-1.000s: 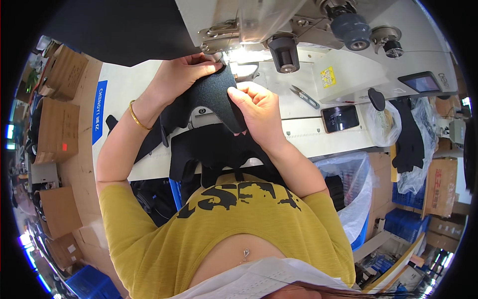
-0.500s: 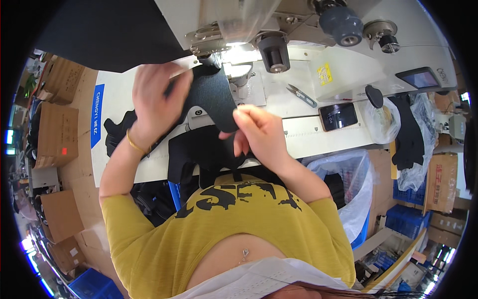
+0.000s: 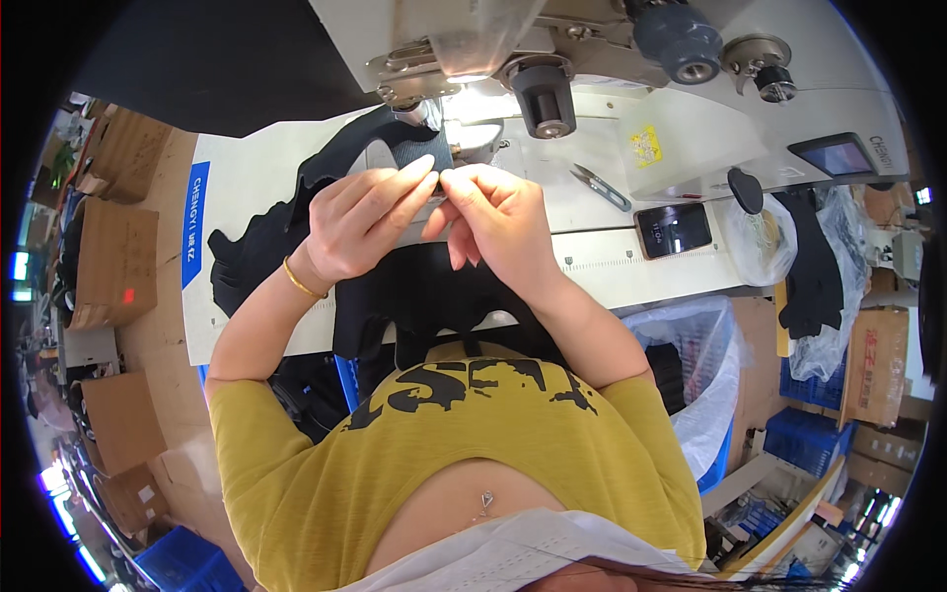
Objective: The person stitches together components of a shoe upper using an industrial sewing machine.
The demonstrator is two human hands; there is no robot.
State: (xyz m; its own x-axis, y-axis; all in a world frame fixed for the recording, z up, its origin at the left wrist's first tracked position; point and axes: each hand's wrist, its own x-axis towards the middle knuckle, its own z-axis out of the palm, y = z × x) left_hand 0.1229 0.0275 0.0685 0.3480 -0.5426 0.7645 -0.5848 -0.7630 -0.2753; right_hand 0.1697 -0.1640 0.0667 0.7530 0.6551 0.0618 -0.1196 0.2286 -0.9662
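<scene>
Left hand [image 3: 360, 222] and right hand [image 3: 498, 207] meet; whether their narrow grips close on something, I cannot tell. Black cloth [image 3: 419, 291] lies at their six o'clock, snips [image 3: 602, 187] at three

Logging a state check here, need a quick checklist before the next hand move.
1. Left hand and right hand on the near side of the presser foot: ok.
2. Dark ribbed fabric beside the presser foot: ok. Clamped under it: cannot tell.
3. Grip: cannot tell; the fingertips nearly meet and hide whatever is between them.
4. Snips on the table, apart from both hands: ok.
5. Phone apart from the fabric: ok.
6. Machine stopped: cannot tell from stills.
</scene>
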